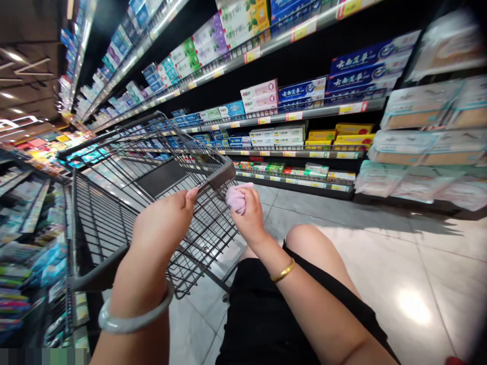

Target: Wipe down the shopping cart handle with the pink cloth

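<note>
A black wire shopping cart (222, 175) stands in front of me, tilted in view. My left hand (165, 220), with a pale bangle at the wrist, is closed at the cart's near wire side. Its thumb lies along the wires, while the other fingers are mostly hidden behind the hand. Just to the right, my right hand (251, 215) is closed around a crumpled pale pink cloth (236, 200), beside the cart's corner. A gold bracelet (283, 270) circles that wrist.
Shelves of boxed toothpaste (300, 90) line the right side of the aisle. Packaged goods (429, 147) hang in rows at far right. Another stocked shelf (28, 253), blurred, runs along the left. Grey tiles (323, 210) cover the floor; my knee (315, 241) shows below.
</note>
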Tool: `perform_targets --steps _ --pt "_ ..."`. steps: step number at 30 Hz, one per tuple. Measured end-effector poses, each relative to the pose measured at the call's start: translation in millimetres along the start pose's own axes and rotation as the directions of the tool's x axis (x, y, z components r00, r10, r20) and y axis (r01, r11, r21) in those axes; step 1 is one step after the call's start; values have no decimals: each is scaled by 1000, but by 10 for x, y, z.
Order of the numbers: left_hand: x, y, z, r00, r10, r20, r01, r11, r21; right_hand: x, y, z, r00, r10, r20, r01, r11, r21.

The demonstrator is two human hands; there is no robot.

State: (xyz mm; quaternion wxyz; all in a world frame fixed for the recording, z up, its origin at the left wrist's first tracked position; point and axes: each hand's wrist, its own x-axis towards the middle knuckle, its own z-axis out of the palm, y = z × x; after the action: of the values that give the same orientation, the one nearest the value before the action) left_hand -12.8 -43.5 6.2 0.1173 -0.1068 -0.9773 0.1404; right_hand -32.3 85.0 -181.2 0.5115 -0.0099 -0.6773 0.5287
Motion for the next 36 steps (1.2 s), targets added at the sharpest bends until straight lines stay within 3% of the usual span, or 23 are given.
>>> perform_targets --steps 4,8,10,14,16,18,22,24,26,28,30,34,36 --pt "7 45 21 999 -47 22 47 998 34 20 -13 -3 998 -36 43 35 999 34" --pt "2 160 18 998 -50 -26 52 996 70 112 131 -62 990 126 -70 -124 992 30" --pt "3 224 28 997 -41 -62 45 996 72 134 75 -71 982 155 -109 -152 988 29" --pt "36 366 73 986 -12 -165 22 998 63 92 -207 -39 998 -61 33 58 994 95" --pt "68 447 88 982 -7 -191 18 998 55 95 -220 -48 987 -142 73 132 983 124" --pt "100 533 85 980 -10 -199 19 999 43 152 -90 -104 995 -103 -6 103 991 86" --pt "136 662 33 982 -26 -188 29 999 13 321 184 -258 974 80 -211 -93 994 -55" --pt "147 692 6 984 -26 -174 28 1000 8 333 122 -276 984 62 -167 -74 995 -69" --pt "159 709 -13 987 -28 -159 31 999 16 277 -43 -237 999 -48 -24 48 999 -6" --pt "173 723 -24 988 -29 -151 34 999 25 200 -181 -175 977 -174 123 166 983 77" --pt "183 740 -31 989 -26 -145 30 999 25 154 -191 -136 960 -216 176 203 975 86" --pt "200 792 -37 990 5 -142 -4 1000 10 196 45 -164 999 -51 1 51 997 -52" --pt "220 828 -33 987 16 -158 -16 1000 1 232 77 -189 995 25 -94 -33 996 -79"
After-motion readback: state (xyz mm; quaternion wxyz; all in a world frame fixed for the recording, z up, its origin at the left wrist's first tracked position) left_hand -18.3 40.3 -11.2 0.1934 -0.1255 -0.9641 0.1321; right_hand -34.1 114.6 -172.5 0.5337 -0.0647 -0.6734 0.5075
